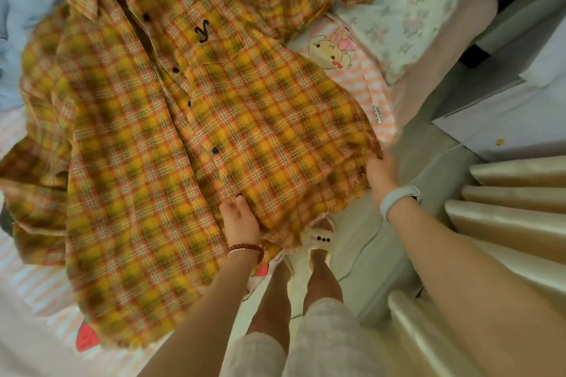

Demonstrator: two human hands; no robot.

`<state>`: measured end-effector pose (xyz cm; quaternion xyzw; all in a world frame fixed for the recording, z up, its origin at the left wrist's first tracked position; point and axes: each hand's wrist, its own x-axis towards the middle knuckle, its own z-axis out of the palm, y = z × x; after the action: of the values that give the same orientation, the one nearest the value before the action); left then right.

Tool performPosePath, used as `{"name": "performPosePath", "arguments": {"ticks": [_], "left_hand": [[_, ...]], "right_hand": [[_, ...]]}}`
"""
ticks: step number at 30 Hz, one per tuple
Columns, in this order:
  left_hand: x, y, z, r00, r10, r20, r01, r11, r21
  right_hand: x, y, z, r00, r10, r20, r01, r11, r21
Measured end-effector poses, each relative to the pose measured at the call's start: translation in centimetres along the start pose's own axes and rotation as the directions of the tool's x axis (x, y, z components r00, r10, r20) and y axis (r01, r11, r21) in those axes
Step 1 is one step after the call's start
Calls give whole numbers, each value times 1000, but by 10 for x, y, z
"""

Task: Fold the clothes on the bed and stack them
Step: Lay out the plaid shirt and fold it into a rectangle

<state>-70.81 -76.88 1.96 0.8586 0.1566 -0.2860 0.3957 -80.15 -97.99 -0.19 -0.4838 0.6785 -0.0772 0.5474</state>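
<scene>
Your forearms are reaching forward from the bottom of the view, and below them your legs and one slipper are showing beside the bed. Your left hand, with a bead bracelet at the wrist, is gripping the lower hem of the shirt; the fingers are curling into the cloth near the middle of the hem. Your right hand, with a grey band on the wrist, is holding the right corner of the same hem, and the fingertips are hiding under the fabric, so I cannot tell how tightly they are closing.

You are keeping the shirt spread face up on the bed. It is a yellow and orange plaid shirt with dark buttons going down the front and a dark letter above the chest pocket. Its collar is pointing away from you, toward the upper left, and one sleeve is lying bunched at the left edge. The hem is hanging a little over the bed edge near your legs.

Just beside the shirt on the right, a pink striped garment with a cartoon figure is lying partly under it. A light blue cloth is lying at the far left.
</scene>
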Motion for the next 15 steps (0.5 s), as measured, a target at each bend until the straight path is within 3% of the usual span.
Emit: {"name": "performPosePath", "arguments": {"ticks": [2, 5, 6, 9, 11, 13, 15], "left_hand": [[-13, -5, 1, 996, 56, -65, -56, 998, -1], [-30, -10, 4, 993, 97, -71, -91, 993, 77], [-33, -13, 5, 996, 66, -60, -58, 990, 126], [-32, -16, 8, 995, -96, -11, 95, 956, 277], [-29, -10, 8, 998, -63, -22, 67, 930, 361], [-27, -1, 8, 991, 105, -77, -55, 872, 486], [-26, 7, 7, 952, 298, -72, -198, 777, 597]], "right_hand": [[-9, 4, -15, 978, -193, -81, 188, 980, -67], [-15, 11, -46, 903, -427, -35, 402, 873, -278], [-11, 15, -55, 908, -419, -1, 388, 840, -379], [3, 16, -68, 978, -206, 9, 172, 792, -586], [3, 8, -63, 964, -265, 39, 218, 691, -689], [-5, -1, -49, 867, -478, 144, 413, 525, -744], [-16, -10, -28, 709, -610, 355, 625, 308, -718]]}}
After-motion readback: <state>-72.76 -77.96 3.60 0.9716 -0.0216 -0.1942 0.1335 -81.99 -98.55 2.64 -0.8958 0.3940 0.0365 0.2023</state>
